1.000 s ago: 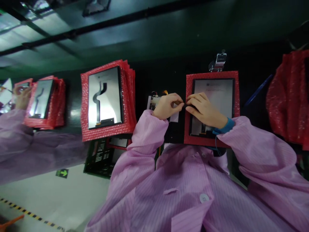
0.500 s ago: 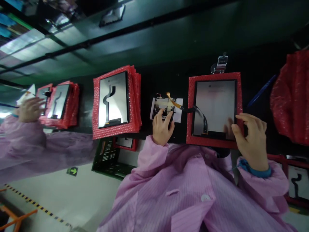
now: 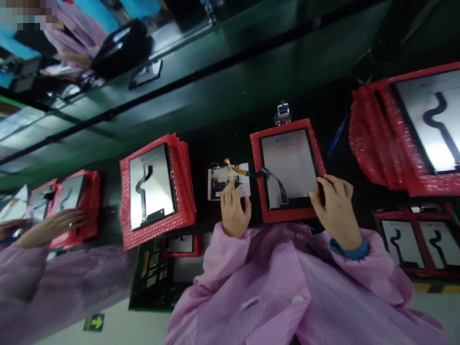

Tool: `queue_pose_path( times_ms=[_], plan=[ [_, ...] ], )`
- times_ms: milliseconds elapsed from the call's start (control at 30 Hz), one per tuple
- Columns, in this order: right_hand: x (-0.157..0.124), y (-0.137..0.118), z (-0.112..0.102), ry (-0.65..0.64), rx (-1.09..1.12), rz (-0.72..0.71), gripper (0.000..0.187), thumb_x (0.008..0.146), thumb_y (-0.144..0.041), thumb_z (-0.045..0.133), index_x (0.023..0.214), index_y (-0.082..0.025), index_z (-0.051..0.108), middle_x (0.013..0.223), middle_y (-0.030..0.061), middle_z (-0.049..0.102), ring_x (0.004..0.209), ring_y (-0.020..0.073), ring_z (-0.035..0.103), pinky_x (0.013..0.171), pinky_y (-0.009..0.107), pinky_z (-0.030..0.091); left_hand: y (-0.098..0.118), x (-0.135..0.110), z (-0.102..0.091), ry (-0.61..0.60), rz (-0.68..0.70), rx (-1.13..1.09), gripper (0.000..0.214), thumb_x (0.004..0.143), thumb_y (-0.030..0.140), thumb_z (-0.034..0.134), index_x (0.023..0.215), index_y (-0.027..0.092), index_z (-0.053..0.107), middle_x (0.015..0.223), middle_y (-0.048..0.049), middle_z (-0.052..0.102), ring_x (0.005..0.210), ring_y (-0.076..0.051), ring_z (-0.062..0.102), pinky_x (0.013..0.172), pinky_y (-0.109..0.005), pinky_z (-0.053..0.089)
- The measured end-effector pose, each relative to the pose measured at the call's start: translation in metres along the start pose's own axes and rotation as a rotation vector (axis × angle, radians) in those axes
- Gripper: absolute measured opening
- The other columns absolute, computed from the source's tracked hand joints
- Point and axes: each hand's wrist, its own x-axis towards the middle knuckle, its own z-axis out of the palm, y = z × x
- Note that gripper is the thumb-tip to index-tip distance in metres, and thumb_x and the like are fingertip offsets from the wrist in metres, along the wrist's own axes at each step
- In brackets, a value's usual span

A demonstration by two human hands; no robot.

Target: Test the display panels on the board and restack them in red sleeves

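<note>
A display panel (image 3: 291, 165) lies face down on a red bubble-wrap sheet (image 3: 257, 182) in front of me. Its dark flex cable (image 3: 275, 182) runs left to a small test board (image 3: 224, 178) with an orange ribbon. My left hand (image 3: 234, 211) rests on the near edge of that board, fingers pressed down on it. My right hand (image 3: 336, 208) grips the panel's near right corner, thumb on top and fingers curled round the edge.
A stack of panels on red wrap (image 3: 154, 191) lies to my left, another pile (image 3: 413, 129) to my right. More panels sit in a tray (image 3: 413, 239) lower right. A co-worker's hand (image 3: 53, 227) rests on a further stack (image 3: 72, 201) at far left. A black crate (image 3: 154, 273) is below the bench.
The view has swung right and back, showing the right-hand stack. My hands moved apart from the cable: the left onto the board, the right to the panel's near right corner.
</note>
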Motion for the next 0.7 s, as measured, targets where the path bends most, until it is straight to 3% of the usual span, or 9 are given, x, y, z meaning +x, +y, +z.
queue_pose_path(
  times_ms=[133, 233, 300, 400, 500, 567, 633, 700],
  plan=[
    [-0.004, -0.010, 0.009, 0.049, 0.015, 0.086, 0.041, 0.101, -0.040, 0.044, 0.130, -0.014, 0.059, 0.130, 0.0183, 0.058, 0.121, 0.0341, 0.049, 0.107, 0.057, 0.045, 0.042, -0.006, 0.012, -0.070, 0.091, -0.217, 0.036, 0.100, 0.020, 0.053, 0.136, 0.013, 0.058, 0.132, -0.0182, 0.067, 0.127, -0.027, 0.061, 0.108, -0.042, 0.051],
    [-0.002, -0.009, 0.013, 0.072, 0.078, 0.178, 0.043, 0.099, -0.044, 0.047, 0.126, -0.014, 0.062, 0.130, 0.0189, 0.057, 0.122, 0.0347, 0.049, 0.108, 0.059, 0.044, 0.056, -0.013, 0.020, -0.092, 0.081, -0.244, 0.041, 0.101, 0.022, 0.053, 0.141, 0.012, 0.055, 0.135, -0.0187, 0.066, 0.129, -0.028, 0.060, 0.106, -0.044, 0.052],
    [0.002, -0.007, 0.009, 0.057, 0.181, 0.259, 0.042, 0.097, -0.048, 0.050, 0.120, -0.016, 0.064, 0.127, 0.0183, 0.059, 0.122, 0.0346, 0.050, 0.108, 0.060, 0.043, 0.054, -0.015, 0.020, -0.110, 0.046, -0.279, 0.043, 0.102, 0.025, 0.053, 0.142, 0.013, 0.054, 0.135, -0.0190, 0.066, 0.129, -0.029, 0.060, 0.106, -0.047, 0.052],
    [0.011, -0.014, -0.012, 0.013, 0.413, 0.324, 0.038, 0.097, -0.049, 0.052, 0.118, -0.020, 0.065, 0.130, 0.0154, 0.061, 0.124, 0.0322, 0.051, 0.106, 0.057, 0.046, 0.041, -0.008, 0.007, -0.272, -0.060, -0.379, 0.048, 0.102, 0.036, 0.053, 0.145, 0.015, 0.055, 0.139, -0.0184, 0.065, 0.132, -0.031, 0.059, 0.109, -0.051, 0.051],
    [0.023, -0.041, -0.038, 0.001, 0.585, 0.234, 0.033, 0.099, -0.044, 0.052, 0.122, -0.023, 0.064, 0.136, 0.0126, 0.059, 0.129, 0.0291, 0.051, 0.109, 0.052, 0.047, 0.026, 0.012, -0.019, -0.530, -0.158, -0.548, 0.055, 0.098, 0.049, 0.058, 0.144, 0.019, 0.059, 0.142, -0.0147, 0.065, 0.134, -0.031, 0.059, 0.113, -0.050, 0.050],
    [0.031, -0.067, -0.049, -0.017, 0.632, 0.124, 0.033, 0.101, -0.042, 0.051, 0.125, -0.023, 0.062, 0.137, 0.0128, 0.059, 0.130, 0.0284, 0.051, 0.110, 0.051, 0.047, 0.021, 0.030, -0.036, -0.632, -0.227, -0.684, 0.048, 0.097, 0.055, 0.059, 0.128, 0.021, 0.071, 0.125, -0.0125, 0.075, 0.120, -0.029, 0.069, 0.105, -0.045, 0.056],
    [0.038, -0.091, -0.052, -0.054, 0.653, 0.002, 0.035, 0.102, -0.042, 0.049, 0.127, -0.021, 0.061, 0.138, 0.0137, 0.058, 0.131, 0.0283, 0.050, 0.112, 0.051, 0.046, 0.021, 0.050, -0.046, -0.505, -0.344, -0.810, 0.044, 0.098, 0.058, 0.055, 0.101, 0.020, 0.078, 0.102, -0.0105, 0.079, 0.097, -0.025, 0.075, 0.088, -0.037, 0.062],
    [0.042, -0.108, -0.047, -0.098, 0.690, -0.117, 0.039, 0.104, -0.044, 0.045, 0.131, -0.019, 0.060, 0.141, 0.0138, 0.057, 0.133, 0.0273, 0.048, 0.113, 0.049, 0.046, 0.025, 0.068, -0.046, -0.203, -0.445, -0.922, 0.048, 0.100, 0.060, 0.049, 0.097, 0.019, 0.076, 0.103, -0.0103, 0.079, 0.094, -0.023, 0.075, 0.082, -0.034, 0.062]
  ],
)
